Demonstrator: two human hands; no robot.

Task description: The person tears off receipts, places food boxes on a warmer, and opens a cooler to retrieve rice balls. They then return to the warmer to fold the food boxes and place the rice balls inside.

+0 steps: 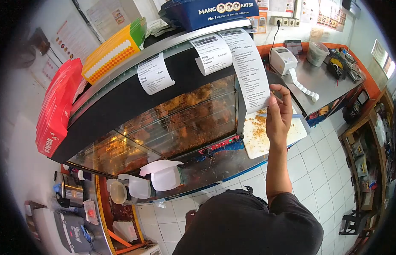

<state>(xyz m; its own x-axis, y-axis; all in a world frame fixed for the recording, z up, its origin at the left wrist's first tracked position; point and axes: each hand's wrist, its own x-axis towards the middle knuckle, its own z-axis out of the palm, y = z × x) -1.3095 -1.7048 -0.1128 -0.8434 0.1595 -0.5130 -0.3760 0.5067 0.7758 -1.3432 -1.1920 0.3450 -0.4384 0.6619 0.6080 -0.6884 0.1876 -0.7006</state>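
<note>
My right hand [279, 111] reaches forward, with the lower edge of a long printed order receipt [250, 72] pinched between thumb and fingers. The receipt's top stays on the upper edge of a food display warmer [193, 91]. Two shorter receipts, one in the middle [211, 53] and one to the left [154, 74], hang from the same edge. Below my right hand lies a white cutting board [291, 132] with crumbs and a knife [296, 115], partly hidden. A small dark patch at the left of my shirt may be my left hand [190, 218]; its fingers cannot be made out.
Fried food sits behind the warmer's glass. Open white containers [166, 178] stand on the ledge before it. Red folded boxes [57, 108] and yellow boxes [113, 53] are stacked on top. A label printer [283, 59] stands on the right counter; shelves [364, 157] line the right side.
</note>
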